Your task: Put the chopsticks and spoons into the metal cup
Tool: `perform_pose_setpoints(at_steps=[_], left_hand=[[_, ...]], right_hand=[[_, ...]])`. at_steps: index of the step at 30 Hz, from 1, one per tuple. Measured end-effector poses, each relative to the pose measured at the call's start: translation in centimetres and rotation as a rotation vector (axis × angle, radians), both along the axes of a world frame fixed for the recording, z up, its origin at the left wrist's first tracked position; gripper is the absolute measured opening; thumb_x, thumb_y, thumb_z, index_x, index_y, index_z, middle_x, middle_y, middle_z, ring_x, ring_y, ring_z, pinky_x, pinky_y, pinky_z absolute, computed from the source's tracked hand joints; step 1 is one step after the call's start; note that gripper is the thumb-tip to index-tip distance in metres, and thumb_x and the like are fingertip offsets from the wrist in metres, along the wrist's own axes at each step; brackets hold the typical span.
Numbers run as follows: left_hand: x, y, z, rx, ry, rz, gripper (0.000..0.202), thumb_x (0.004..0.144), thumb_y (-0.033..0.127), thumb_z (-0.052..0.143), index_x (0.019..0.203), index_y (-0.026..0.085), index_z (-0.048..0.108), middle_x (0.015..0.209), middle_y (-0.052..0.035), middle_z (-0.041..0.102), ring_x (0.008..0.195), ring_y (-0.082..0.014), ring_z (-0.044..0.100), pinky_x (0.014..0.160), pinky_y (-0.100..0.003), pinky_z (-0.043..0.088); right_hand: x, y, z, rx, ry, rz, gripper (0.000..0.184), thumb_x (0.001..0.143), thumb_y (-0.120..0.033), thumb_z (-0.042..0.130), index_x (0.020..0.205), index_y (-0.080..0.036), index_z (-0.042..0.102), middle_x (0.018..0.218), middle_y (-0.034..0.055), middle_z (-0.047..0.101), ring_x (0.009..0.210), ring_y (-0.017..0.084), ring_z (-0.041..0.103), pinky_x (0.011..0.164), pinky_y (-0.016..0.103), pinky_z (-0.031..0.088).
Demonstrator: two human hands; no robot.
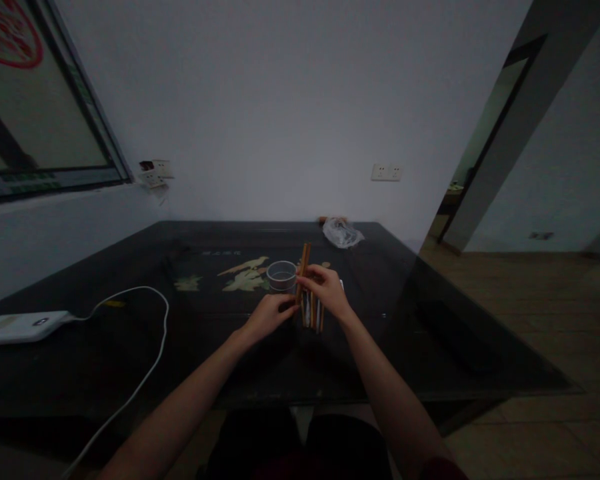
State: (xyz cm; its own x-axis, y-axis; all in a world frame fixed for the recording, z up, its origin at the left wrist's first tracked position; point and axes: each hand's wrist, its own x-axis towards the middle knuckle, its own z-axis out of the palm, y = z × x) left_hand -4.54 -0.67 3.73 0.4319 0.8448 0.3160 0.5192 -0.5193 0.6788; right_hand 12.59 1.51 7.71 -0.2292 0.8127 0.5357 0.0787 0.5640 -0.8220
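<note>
My left hand [269,316] and my right hand [325,289] meet over the middle of a dark glass-topped table [105,360]. The right hand's fingers are pinched round a thin brown wooden stick [304,263] that stands nearly upright. My left hand is closed beside the stick's lower end; what it grips is hidden. Under the hands lie several more sticks [314,313], side by side on the table. A small clear round cup [281,275] stands just behind the left hand.
A white power bank [20,327] with a white cable [153,360] lies at the table's left. A crumpled clear plastic bag [343,233] sits at the far edge by the wall. Wood floor and a doorway lie to the right.
</note>
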Motion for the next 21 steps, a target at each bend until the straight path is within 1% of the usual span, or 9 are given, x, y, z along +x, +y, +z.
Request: perform_pose_setpoints(at_steps=[2, 4, 7, 12, 16, 21], left_hand=[[0.03, -0.08, 0.01, 0.007, -0.015, 0.007, 0.031, 0.084, 0.029, 0.052, 0.110, 0.018, 0.065, 0.101, -0.0066, 0.071, 0.088, -0.0212, 0.064, 0.084, -0.032, 0.048], [0.04, -0.13, -0.01, 0.019, -0.021, 0.018, 0.031, 0.084, 0.028, 0.053, 0.111, 0.018, 0.064, 0.102, -0.0064, 0.070, 0.091, -0.0213, 0.064, 0.086, -0.032, 0.047], [0.05, -0.17, -0.11, 0.034, -0.019, 0.058, 0.028, 0.083, 0.029, 0.054, 0.107, 0.020, 0.066, 0.099, -0.0055, 0.071, 0.088, -0.0205, 0.065, 0.083, -0.030, 0.048], [0.05, -0.19, -0.55, 0.096, 0.003, 0.152, 0.024, 0.084, 0.033, 0.054, 0.100, 0.021, 0.069, 0.094, -0.0046, 0.072, 0.082, -0.0196, 0.066, 0.078, -0.028, 0.048], [0.09, -0.22, -0.76, 0.136, 0.024, 0.168, 0.021, 0.084, 0.030, 0.055, 0.095, 0.021, 0.070, 0.092, -0.0044, 0.072, 0.081, -0.0192, 0.065, 0.075, -0.027, 0.047], [0.13, -0.29, -0.68, 0.175, 0.062, 0.191, 0.019, 0.085, 0.029, 0.054, 0.093, 0.020, 0.069, 0.091, -0.0042, 0.071, 0.081, -0.0184, 0.064, 0.074, -0.026, 0.046]], right_hand=[[0.04, -0.05, 0.07, 0.015, -0.018, -0.013, 0.017, 0.075, -0.033, 0.065, 0.082, -0.018, 0.070, 0.078, 0.0039, 0.070, 0.068, 0.018, 0.063, 0.061, 0.026, 0.050], [0.09, -0.15, 0.17, 0.022, -0.028, -0.012, 0.017, 0.076, -0.033, 0.064, 0.083, -0.018, 0.070, 0.079, 0.0038, 0.071, 0.067, 0.017, 0.063, 0.060, 0.026, 0.049], [0.15, -0.28, 0.22, 0.034, -0.034, -0.012, 0.018, 0.076, -0.034, 0.064, 0.082, -0.018, 0.070, 0.079, 0.0038, 0.071, 0.065, 0.017, 0.063, 0.059, 0.026, 0.049], [0.12, -0.27, 0.03, 0.055, -0.029, -0.051, 0.017, 0.073, -0.033, 0.068, 0.079, -0.017, 0.070, 0.074, 0.0037, 0.069, 0.065, 0.017, 0.062, 0.059, 0.026, 0.048], [0.09, -0.21, -0.03, 0.020, -0.009, -0.029, 0.018, 0.071, -0.034, 0.069, 0.077, -0.017, 0.069, 0.072, 0.0034, 0.068, 0.063, 0.017, 0.061, 0.058, 0.026, 0.048], [0.08, -0.15, -0.09, 0.013, 0.002, -0.003, 0.019, 0.070, -0.035, 0.069, 0.078, -0.018, 0.069, 0.075, 0.0032, 0.068, 0.069, 0.017, 0.062, 0.061, 0.026, 0.049]])
